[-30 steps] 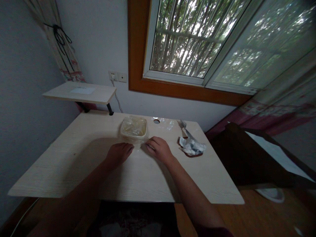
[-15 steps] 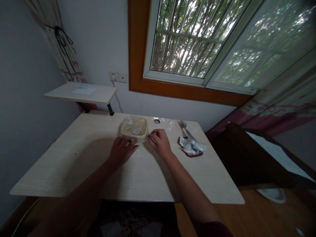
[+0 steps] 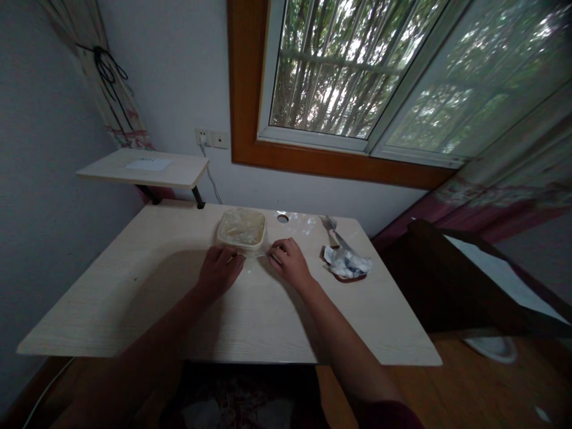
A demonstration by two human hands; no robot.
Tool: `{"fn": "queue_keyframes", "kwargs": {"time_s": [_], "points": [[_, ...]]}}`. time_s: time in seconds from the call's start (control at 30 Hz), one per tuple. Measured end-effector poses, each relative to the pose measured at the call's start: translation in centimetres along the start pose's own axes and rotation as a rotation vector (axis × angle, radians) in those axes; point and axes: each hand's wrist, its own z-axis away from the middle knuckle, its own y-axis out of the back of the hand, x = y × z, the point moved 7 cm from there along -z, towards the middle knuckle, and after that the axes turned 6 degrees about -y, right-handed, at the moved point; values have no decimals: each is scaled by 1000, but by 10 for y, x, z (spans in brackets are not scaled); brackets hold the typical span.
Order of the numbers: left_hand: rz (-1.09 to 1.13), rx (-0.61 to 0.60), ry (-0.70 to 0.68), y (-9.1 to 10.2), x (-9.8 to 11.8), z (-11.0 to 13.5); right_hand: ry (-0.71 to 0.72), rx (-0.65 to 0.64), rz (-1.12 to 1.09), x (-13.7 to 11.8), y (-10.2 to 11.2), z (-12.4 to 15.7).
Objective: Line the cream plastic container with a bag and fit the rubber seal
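A square plastic food container (image 3: pixel 242 228) covered by clear film stands near the far edge of a pale wooden table (image 3: pixel 134 286). My left hand (image 3: pixel 220 270) rests just in front of it, fingers curled at the film's near edge. My right hand (image 3: pixel 288 261) sits beside the container's right corner, fingers bent and pinching the clear film (image 3: pixel 255 253) that spreads over the table there. What exactly each hand's fingertips grip is hard to make out in the dim light.
A crumpled white and blue wrapper on a dark dish (image 3: pixel 346 265) lies to the right, with a metal utensil (image 3: pixel 334 232) behind it. A small raised shelf (image 3: pixel 143 168) stands at the far left. A dark wooden piece of furniture (image 3: pixel 447 280) is beyond the table's right edge.
Both hands have slid forward, closer to the container, and the right hand has curled tighter on the film. The container has stayed in place.
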Motion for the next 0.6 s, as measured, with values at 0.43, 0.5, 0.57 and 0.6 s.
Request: {"fn": "queue_keyframes", "kwargs": {"time_s": [0.43, 0.5, 0.57, 0.6], "points": [[40, -30, -41, 1, 5, 6, -634, 1, -834, 31, -30, 10], [40, -37, -45, 0, 5, 7, -763, -24, -1090, 31, -44, 12], [46, -44, -52, -2, 6, 7, -846, -30, -1236, 30, -54, 13], [49, -50, -54, -3, 6, 7, -877, -18, -1271, 31, -57, 13]]}}
